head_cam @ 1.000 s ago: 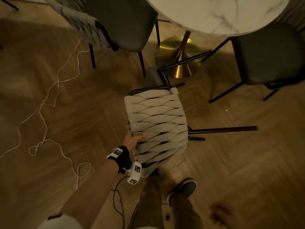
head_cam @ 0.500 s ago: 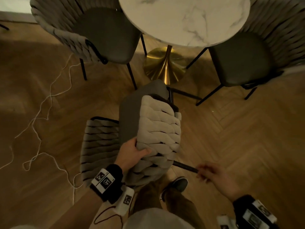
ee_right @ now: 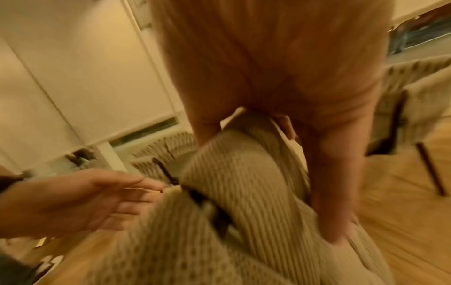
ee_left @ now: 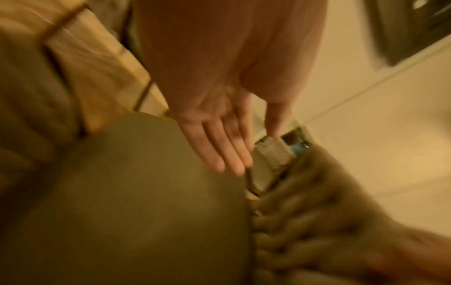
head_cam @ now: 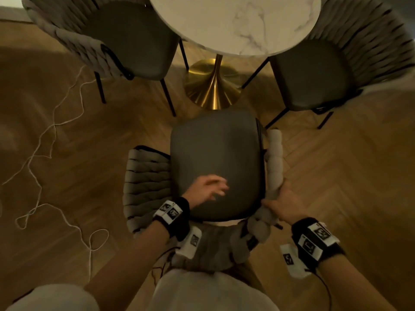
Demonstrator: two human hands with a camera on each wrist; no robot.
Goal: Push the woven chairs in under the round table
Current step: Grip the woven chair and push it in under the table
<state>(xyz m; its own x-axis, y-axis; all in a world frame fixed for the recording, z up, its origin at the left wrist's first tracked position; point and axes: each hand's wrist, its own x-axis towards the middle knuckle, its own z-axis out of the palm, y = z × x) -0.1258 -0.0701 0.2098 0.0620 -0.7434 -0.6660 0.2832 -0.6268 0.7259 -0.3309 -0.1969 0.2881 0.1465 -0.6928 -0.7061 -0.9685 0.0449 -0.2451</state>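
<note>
From the head view we see the near woven chair (head_cam: 216, 162) at the centre of the frame, upright, its dark seat facing us and its front edge just short of the brass base (head_cam: 212, 86) at twelve o'clock. The round surface (head_cam: 235, 23) sits above that, with a left chair (head_cam: 125, 39) at ten o'clock and a right chair (head_cam: 314, 72) at two o'clock, both seats partly under the rim. Our right hand (head_cam: 279, 203) is wrapped on the woven rim at four o'clock of the seat; our left hand (head_cam: 205, 189) hovers spread above the seat, holding nothing. A one-handed shove from the right could, we judge, swing the chair toward nine o'clock, so its legs catch the left chair's leg or strike the base. A white cord (head_cam: 45, 153) trails on the floor at nine o'clock and might snag a leg if the chair drifts that way.

The left wrist view, blurred, shows the left hand's fingers (ee_left: 219, 146) straight over the seat, apart from it as far as we can tell.

The right wrist view, also blurred, shows the right hand's thumb and fingers (ee_right: 334, 202) clamped round the woven band; on soft weave that grip may slip under a hard push.
</note>
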